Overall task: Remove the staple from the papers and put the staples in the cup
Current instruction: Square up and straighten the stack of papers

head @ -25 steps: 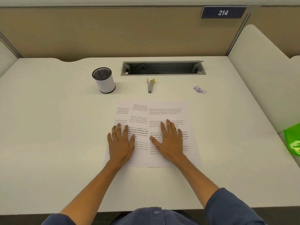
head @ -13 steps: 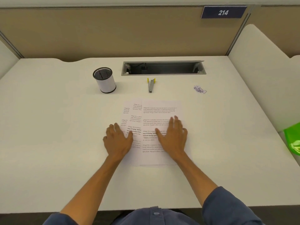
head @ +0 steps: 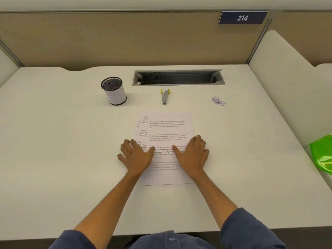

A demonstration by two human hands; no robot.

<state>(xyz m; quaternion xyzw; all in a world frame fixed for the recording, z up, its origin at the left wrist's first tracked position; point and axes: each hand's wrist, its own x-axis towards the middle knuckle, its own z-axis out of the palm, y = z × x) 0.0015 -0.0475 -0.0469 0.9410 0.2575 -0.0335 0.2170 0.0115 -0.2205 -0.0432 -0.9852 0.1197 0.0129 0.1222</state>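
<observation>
White worktop (head: 53, 141), bounded at the back by a tan partition bearing a dark number plate (head: 242, 17) reading 214. Papers (head: 168, 126): several printed sheets stacked nearly square at the centre of the worktop, with the left edges of the lower sheets showing in a narrow strip; no staple can be made out in them at this size. Left hand (head: 136, 155): flat, fingers spread, palm down, resting half on the left edge of the papers and half on the bare worktop. Right hand (head: 193, 155): flat, fingers loosely together, palm down on the right part of the papers, thumb reaching inward over the text. Neither hand grips anything. Cup (head: 114, 90): black mesh cylinder with a white wrap, upright, well behind and left of the papers. Staple remover (head: 165, 96): grey with yellow tabs, lying just behind the papers. Small purple tangle (head: 218, 101): far right rear, too small to identify. Recessed grey cable tray (head: 177, 78) at the back. Green object (head: 321, 153) at the right edge.
</observation>
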